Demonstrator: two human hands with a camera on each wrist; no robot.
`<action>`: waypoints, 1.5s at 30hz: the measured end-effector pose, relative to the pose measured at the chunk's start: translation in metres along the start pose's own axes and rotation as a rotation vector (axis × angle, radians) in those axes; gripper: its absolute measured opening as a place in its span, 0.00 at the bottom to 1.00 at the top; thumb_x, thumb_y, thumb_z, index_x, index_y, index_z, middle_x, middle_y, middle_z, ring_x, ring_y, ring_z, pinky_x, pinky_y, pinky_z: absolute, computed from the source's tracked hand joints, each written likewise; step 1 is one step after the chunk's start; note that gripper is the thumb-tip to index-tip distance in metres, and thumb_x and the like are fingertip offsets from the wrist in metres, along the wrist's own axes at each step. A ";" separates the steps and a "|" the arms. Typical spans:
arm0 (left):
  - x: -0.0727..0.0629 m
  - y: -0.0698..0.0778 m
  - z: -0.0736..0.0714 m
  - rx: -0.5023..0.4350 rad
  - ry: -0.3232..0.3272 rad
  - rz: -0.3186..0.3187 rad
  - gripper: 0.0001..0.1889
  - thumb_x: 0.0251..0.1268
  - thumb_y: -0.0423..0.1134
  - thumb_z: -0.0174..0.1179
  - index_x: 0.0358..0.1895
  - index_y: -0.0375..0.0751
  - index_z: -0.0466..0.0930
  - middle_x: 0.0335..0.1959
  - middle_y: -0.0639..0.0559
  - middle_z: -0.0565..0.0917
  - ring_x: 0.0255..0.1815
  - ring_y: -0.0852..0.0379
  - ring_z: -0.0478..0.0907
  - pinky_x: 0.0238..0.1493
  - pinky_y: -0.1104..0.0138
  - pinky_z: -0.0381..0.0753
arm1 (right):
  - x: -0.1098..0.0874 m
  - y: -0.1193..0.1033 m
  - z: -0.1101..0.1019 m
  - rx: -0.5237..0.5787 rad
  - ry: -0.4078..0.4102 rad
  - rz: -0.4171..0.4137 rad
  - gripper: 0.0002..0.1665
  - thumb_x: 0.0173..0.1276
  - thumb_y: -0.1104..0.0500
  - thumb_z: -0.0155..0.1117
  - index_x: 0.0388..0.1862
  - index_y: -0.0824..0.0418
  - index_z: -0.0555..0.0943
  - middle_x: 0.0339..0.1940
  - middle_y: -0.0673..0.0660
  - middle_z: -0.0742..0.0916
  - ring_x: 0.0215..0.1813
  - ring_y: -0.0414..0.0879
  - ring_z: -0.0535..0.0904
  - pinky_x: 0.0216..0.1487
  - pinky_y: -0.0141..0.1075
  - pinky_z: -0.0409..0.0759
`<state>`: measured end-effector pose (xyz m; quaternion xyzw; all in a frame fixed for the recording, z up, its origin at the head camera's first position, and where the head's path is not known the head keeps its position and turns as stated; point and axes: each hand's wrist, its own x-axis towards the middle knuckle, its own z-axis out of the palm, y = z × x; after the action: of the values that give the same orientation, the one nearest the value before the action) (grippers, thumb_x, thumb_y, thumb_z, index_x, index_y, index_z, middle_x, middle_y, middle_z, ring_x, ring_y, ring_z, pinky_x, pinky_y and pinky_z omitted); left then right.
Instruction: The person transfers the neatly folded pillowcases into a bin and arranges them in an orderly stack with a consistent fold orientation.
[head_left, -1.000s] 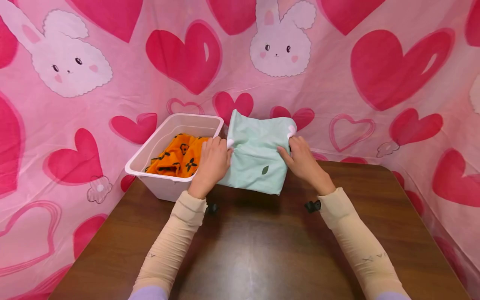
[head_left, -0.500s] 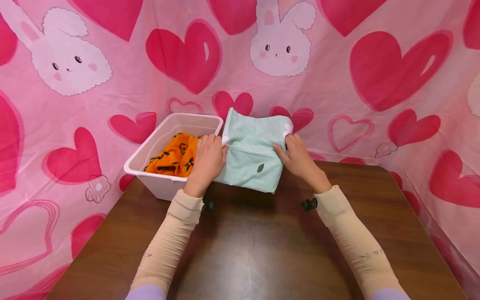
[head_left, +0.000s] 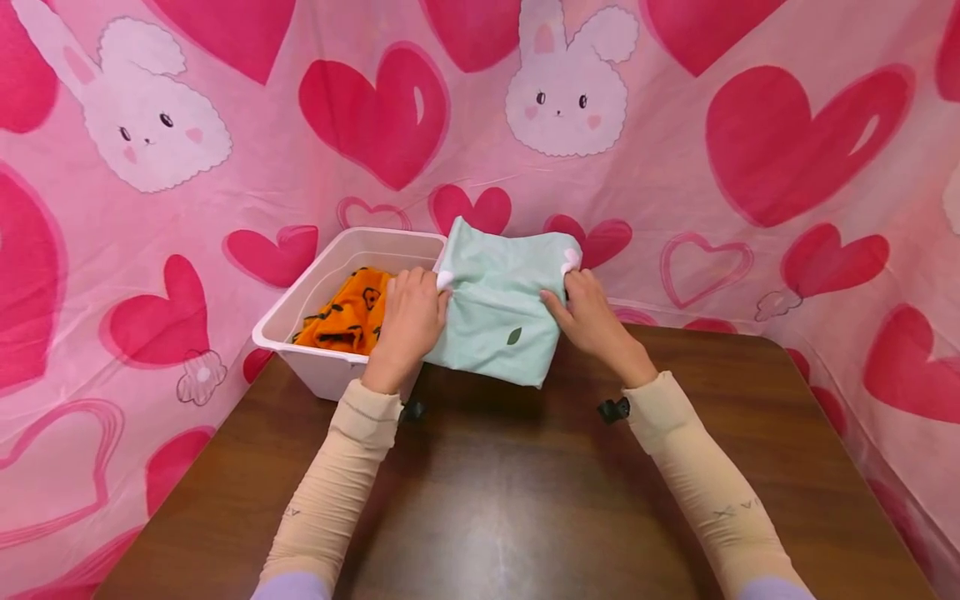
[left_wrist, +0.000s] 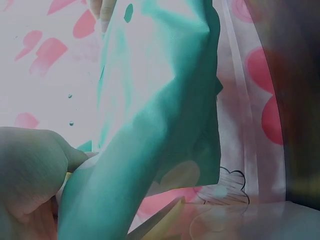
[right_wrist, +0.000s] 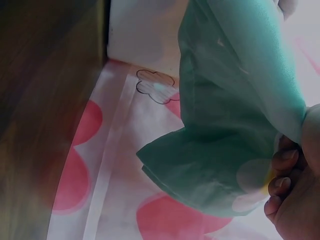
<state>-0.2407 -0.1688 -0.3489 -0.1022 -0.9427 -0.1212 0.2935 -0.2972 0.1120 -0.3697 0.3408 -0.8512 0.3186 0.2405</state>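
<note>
A mint-green cloth [head_left: 495,312] with a dark leaf print and pale flower prints hangs folded above the table, at the right side of the white bin [head_left: 318,377]. My left hand [head_left: 408,321] grips its left edge, close over the bin's right rim. At the opposite edge my right hand [head_left: 594,318] pinches the cloth, with the thumb on the near face. The right wrist view shows the curled fingers [right_wrist: 281,186] against the fabric. Inside the bin lies a crumpled orange cloth [head_left: 347,310] with black prints, partly hidden by my left hand.
The brown wooden table [head_left: 495,492] spreads in front of and to the right of the bin. A pink curtain [head_left: 637,192] with hearts and rabbits hangs close behind the table and along both sides. The bin stands near the table's back left corner.
Both hands have shifted slightly left together with the mint-green cloth, bringing it closer against the bin. Both grips look unchanged, and the bin and orange cloth stay in place.
</note>
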 end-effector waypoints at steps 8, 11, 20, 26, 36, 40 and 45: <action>0.001 -0.001 -0.007 -0.004 0.020 0.007 0.16 0.74 0.42 0.60 0.42 0.27 0.77 0.34 0.37 0.76 0.39 0.40 0.71 0.45 0.52 0.68 | 0.004 -0.005 -0.001 -0.005 0.014 -0.027 0.17 0.70 0.57 0.67 0.38 0.69 0.71 0.31 0.64 0.76 0.37 0.57 0.70 0.42 0.47 0.66; 0.002 -0.002 -0.008 0.007 0.031 0.017 0.16 0.73 0.42 0.61 0.41 0.27 0.77 0.34 0.37 0.76 0.39 0.41 0.71 0.44 0.52 0.68 | 0.006 -0.006 -0.001 -0.019 0.021 -0.030 0.17 0.70 0.57 0.67 0.36 0.69 0.71 0.31 0.64 0.75 0.37 0.58 0.70 0.41 0.47 0.66; 0.005 -0.007 -0.013 0.033 0.046 0.046 0.16 0.73 0.42 0.60 0.42 0.27 0.77 0.34 0.37 0.77 0.38 0.41 0.71 0.43 0.53 0.67 | 0.011 -0.013 -0.005 -0.012 0.010 -0.034 0.17 0.70 0.56 0.66 0.38 0.68 0.71 0.32 0.63 0.76 0.39 0.58 0.71 0.43 0.47 0.67; 0.008 -0.012 -0.016 0.016 0.043 0.045 0.16 0.73 0.41 0.61 0.43 0.26 0.77 0.38 0.35 0.79 0.41 0.39 0.72 0.44 0.52 0.68 | 0.017 -0.016 -0.005 -0.017 0.015 -0.066 0.17 0.71 0.55 0.66 0.38 0.68 0.72 0.32 0.64 0.76 0.40 0.59 0.72 0.44 0.48 0.69; 0.012 -0.018 -0.026 0.039 0.023 0.036 0.16 0.73 0.41 0.61 0.41 0.26 0.77 0.33 0.36 0.76 0.39 0.40 0.71 0.45 0.52 0.68 | 0.028 -0.025 -0.006 -0.011 0.016 -0.085 0.18 0.71 0.55 0.65 0.39 0.69 0.72 0.35 0.65 0.77 0.43 0.59 0.73 0.49 0.51 0.70; 0.014 -0.020 -0.029 0.052 0.036 0.037 0.16 0.73 0.41 0.60 0.41 0.26 0.76 0.33 0.36 0.76 0.38 0.40 0.71 0.44 0.52 0.68 | 0.032 -0.028 -0.007 -0.019 0.018 -0.089 0.18 0.72 0.55 0.65 0.38 0.69 0.71 0.35 0.65 0.77 0.43 0.60 0.72 0.49 0.52 0.69; 0.015 -0.021 -0.033 0.043 0.059 0.045 0.16 0.73 0.40 0.60 0.40 0.25 0.76 0.34 0.35 0.76 0.40 0.38 0.72 0.45 0.50 0.69 | 0.038 -0.031 -0.008 -0.031 0.011 -0.085 0.18 0.72 0.55 0.65 0.40 0.70 0.72 0.37 0.66 0.78 0.45 0.60 0.73 0.52 0.53 0.69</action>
<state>-0.2408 -0.1965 -0.3179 -0.1137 -0.9335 -0.0974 0.3258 -0.2974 0.0840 -0.3290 0.3710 -0.8395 0.2966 0.2637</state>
